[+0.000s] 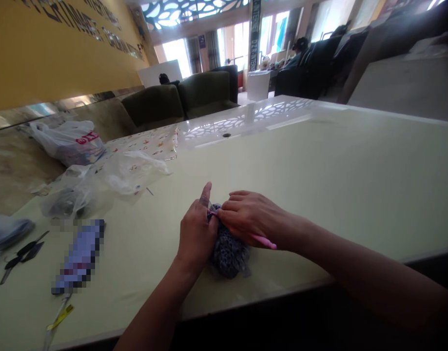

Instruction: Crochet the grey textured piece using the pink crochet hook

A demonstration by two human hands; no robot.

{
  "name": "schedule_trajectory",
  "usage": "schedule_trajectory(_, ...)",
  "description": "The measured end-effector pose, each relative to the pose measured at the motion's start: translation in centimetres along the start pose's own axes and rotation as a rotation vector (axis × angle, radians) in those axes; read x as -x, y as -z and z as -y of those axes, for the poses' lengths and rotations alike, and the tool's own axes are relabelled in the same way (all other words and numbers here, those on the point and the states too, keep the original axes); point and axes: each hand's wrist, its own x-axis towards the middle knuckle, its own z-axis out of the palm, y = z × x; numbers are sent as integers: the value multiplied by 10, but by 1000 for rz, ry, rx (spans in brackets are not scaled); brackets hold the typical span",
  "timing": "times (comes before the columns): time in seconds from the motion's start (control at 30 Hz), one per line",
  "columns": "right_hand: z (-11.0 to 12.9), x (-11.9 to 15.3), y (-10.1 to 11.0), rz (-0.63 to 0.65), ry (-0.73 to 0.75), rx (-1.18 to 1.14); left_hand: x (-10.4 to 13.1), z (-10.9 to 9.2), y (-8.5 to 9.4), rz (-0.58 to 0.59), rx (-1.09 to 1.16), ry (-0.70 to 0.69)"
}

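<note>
A dark grey-blue piece of crochet work (229, 253) lies near the front edge of the table, under and between my hands. My left hand (198, 229) pinches its upper part between thumb and fingers, with the index finger raised. My right hand (247, 214) is closed around a pink crochet hook (263, 240). The hook's handle end sticks out below the palm, and its tip meets the yarn beside my left thumb. My fingers partly hide the stitches.
On the pale table (337, 170), a blurred-out blue item (79, 256), keys (24, 253) and a clear plastic bag (68, 200) lie to the left. A white carrier bag (72, 141) stands farther back. Green chairs (209, 92) line the far side; a person (297, 53) sits beyond.
</note>
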Motion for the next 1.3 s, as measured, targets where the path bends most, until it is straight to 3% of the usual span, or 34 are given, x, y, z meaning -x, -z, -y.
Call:
schedule_trajectory(0.33,9,-10,-4,87,-104,13,-1,4,-6,-32,-105,19)
schedule_trajectory(0.63,2,-12,-46,-268,-36,166,-5,12,-5,-197,14,70)
schedule_trajectory(0.8,-1,-12,-35,-227,-114,-45,-7,15,-7,-197,13,21)
schedule_trajectory(0.93,3,-13,-36,-204,-118,0,-7,15,-12,-182,-61,3)
schedule_trajectory(1.1,9,-13,-55,-347,-76,178,-6,16,-14,-240,-51,-8)
schedule_trajectory(1.2,6,-12,-57,-445,-71,134,-6,18,-13,-290,68,12)
schedule_trajectory(1.3,0,-10,-53,-431,-86,19,-8,19,-12,-271,111,32)
